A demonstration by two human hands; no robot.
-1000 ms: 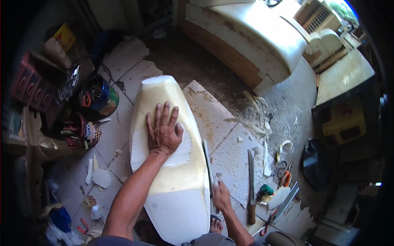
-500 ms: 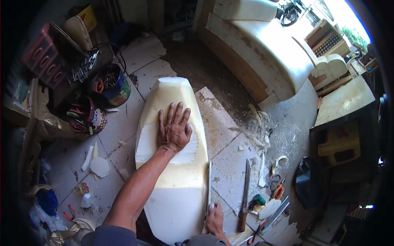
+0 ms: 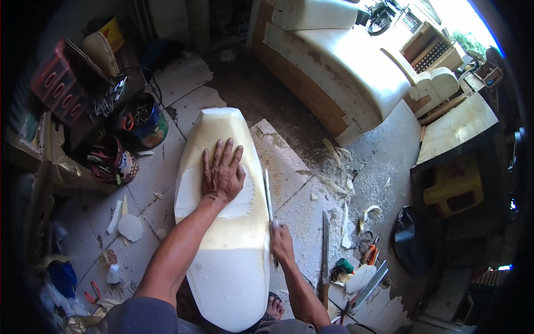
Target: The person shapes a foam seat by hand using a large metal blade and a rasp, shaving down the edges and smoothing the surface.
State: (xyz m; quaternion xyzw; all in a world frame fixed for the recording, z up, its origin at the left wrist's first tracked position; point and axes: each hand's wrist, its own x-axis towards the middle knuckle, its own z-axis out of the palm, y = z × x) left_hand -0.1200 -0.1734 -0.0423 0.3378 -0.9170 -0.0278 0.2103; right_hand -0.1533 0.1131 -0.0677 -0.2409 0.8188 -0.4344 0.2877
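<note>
Cream and white foam makes up the long block (image 3: 236, 239) at the centre of my head-camera feed, its narrower end toward twelve o'clock and its rounded end near six. From my remote station I take clock positions from the middle of that block. The left hand (image 3: 222, 175) lies palm down on its top, fingers spread and pointing to twelve, pressed on the foam and grasping nothing. At four o'clock the right hand (image 3: 282, 242) is closed around the lower part of a long thin blade (image 3: 268, 192), which points to twelve just beside the block's edge; I cannot tell whether its side touches the foam. The grip itself is hidden inside the fist.

Between three and four, a second knife (image 3: 325, 245) lies on the tiled floor (image 3: 289, 183), with orange-handled pliers (image 3: 370, 255) beyond it. Shears (image 3: 370, 285) lie near four. I make out a sandalled foot (image 3: 275, 306) at five and a flat white scrap (image 3: 130, 227) at nine. A maroon container (image 3: 130, 167) stands at ten, a blue-green bucket (image 3: 158, 131) at eleven, and a large cream padded piece (image 3: 356, 61) fills the space past one.
</note>
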